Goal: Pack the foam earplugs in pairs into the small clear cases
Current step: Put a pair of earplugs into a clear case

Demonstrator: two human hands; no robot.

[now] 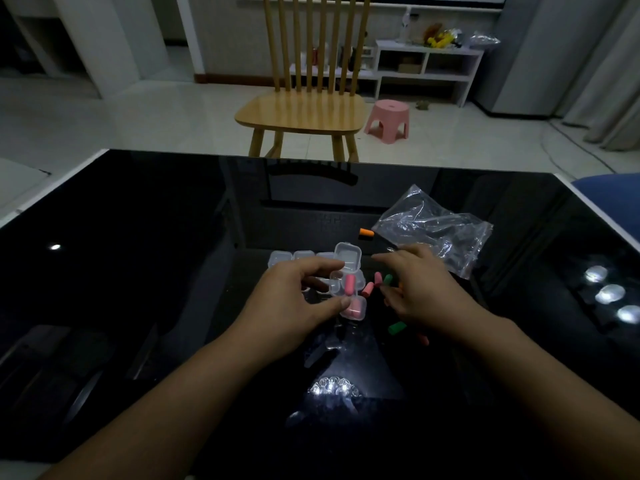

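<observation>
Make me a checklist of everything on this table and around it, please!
Surface: glossy black table, reflecting lights.
Job's things: open clear case with one pink earplug inside; closed case holding pink ones; more cases behind; loose pink earplugs, green earplug, orange earplug lying apart.
Clutter: crumpled plastic bag.
Hands: left hand holds the open case; right hand reaches over the loose earplugs, grip unclear.
Cables: one cable on the floor, far right.
Surroundings: wooden chair, pink stool, white shelf.
</observation>
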